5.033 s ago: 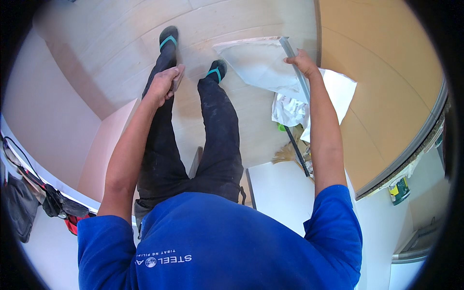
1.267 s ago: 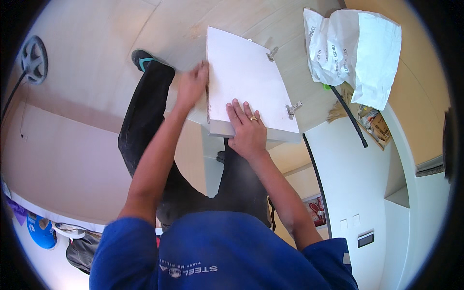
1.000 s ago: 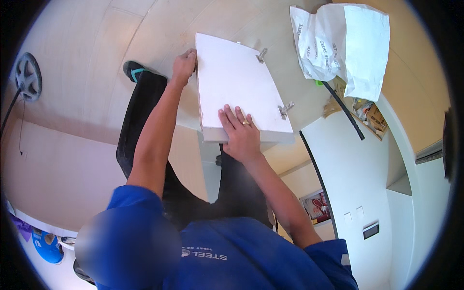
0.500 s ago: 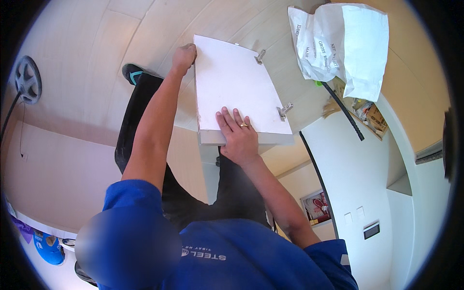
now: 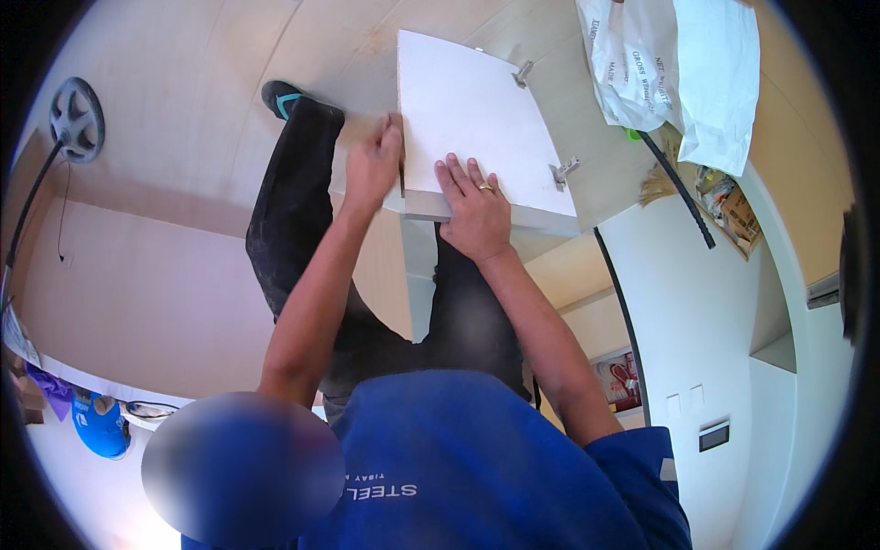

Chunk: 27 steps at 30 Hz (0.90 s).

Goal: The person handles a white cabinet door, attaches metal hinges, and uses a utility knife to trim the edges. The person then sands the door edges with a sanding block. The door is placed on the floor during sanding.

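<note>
A white cabinet door [image 5: 486, 110] lies face up in front of me, its near edge above my legs. Two metal hinges, one far hinge [image 5: 522, 73] and one near hinge [image 5: 565, 170], are fixed along its right side. My left hand [image 5: 374, 165] is closed against the door's left edge, close to the near corner. A thin dark strip shows below its fingers; what they hold is hidden. My right hand [image 5: 477, 209] lies on the near part of the door, its fingers spread flat on the surface and its thumb at the near edge.
A white sack [image 5: 710, 82] stands at the far right beside a black rod [image 5: 676, 188] and a box of scraps [image 5: 729, 211]. A grey wheel-shaped object [image 5: 77, 119] on a dark pole is at the left. A blue helmet [image 5: 99, 426] sits at the lower left.
My left hand has slid along the door's left edge from the far corner toward the near one. My right hand stays on the door. The whole view has shifted slightly.
</note>
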Available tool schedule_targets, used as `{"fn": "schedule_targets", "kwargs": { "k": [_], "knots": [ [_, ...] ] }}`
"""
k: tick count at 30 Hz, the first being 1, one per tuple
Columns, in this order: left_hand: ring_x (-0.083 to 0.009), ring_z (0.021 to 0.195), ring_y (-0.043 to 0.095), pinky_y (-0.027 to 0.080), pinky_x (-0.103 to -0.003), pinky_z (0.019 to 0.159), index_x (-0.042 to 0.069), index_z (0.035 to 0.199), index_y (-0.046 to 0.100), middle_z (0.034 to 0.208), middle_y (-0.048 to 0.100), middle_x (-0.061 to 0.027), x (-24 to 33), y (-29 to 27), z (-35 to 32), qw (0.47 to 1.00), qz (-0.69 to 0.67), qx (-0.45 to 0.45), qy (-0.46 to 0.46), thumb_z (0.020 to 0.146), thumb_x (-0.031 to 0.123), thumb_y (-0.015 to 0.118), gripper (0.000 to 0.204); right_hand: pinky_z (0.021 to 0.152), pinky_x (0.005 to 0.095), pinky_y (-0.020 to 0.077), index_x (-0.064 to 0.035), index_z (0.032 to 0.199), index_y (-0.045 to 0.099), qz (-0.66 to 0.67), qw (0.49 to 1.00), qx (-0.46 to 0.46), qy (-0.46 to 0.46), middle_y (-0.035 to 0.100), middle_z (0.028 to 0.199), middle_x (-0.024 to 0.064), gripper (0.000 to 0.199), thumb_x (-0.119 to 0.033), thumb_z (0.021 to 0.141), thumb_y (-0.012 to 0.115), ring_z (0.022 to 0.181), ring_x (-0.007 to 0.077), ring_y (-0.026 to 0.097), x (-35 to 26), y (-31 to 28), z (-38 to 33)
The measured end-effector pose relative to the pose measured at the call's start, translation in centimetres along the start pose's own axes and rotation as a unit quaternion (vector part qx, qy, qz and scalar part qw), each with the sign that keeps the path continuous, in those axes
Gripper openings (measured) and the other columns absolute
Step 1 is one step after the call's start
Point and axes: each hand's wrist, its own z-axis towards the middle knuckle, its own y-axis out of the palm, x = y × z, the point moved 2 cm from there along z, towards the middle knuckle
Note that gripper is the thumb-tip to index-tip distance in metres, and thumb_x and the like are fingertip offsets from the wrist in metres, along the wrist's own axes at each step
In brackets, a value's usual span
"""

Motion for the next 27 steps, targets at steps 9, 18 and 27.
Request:
{"fn": "schedule_targets", "kwargs": {
  "k": [9,18,27],
  "knots": [
    [-0.0091,0.066,0.052,0.044,-0.026,0.062,-0.006,0.142,0.061,0.075,0.059,-0.0020,0.6,-0.7,-4.1,0.999,-0.003,-0.013,-0.029,0.103,0.030,0.056,0.053,0.116,0.0612,0.0419,-0.0144,0.156,0.048,0.006,1.000,-0.029,0.002,0.050,0.161,0.0117,0.089,-0.018,0.073,0.080,0.143,0.0391,0.052,0.1,-0.5,0.0],
    [-0.0077,0.064,0.050,0.042,-0.026,0.060,-0.007,0.131,0.068,0.072,0.056,0.0010,1.6,-0.7,-3.5,0.999,-0.013,-0.031,0.012,0.105,0.029,0.056,0.045,0.116,0.0605,0.0417,-0.0158,0.155,0.048,0.000,1.000,-0.026,0.001,0.048,0.162,0.0099,0.088,-0.021,0.074,0.081,0.145,0.0388,0.050,-0.1,0.0,0.1],
    [-0.0192,0.071,0.068,0.055,-0.034,0.076,0.003,0.140,0.065,0.074,0.068,-0.0171,1.2,-1.3,-5.1,0.998,0.051,-0.021,-0.013,0.103,0.037,0.056,0.051,0.116,0.0604,0.0420,-0.0149,0.155,0.048,0.000,1.000,-0.023,0.002,0.048,0.162,0.0100,0.084,-0.018,0.077,0.077,0.144,0.0380,0.052,0.2,0.4,-0.1]
  ]
}}
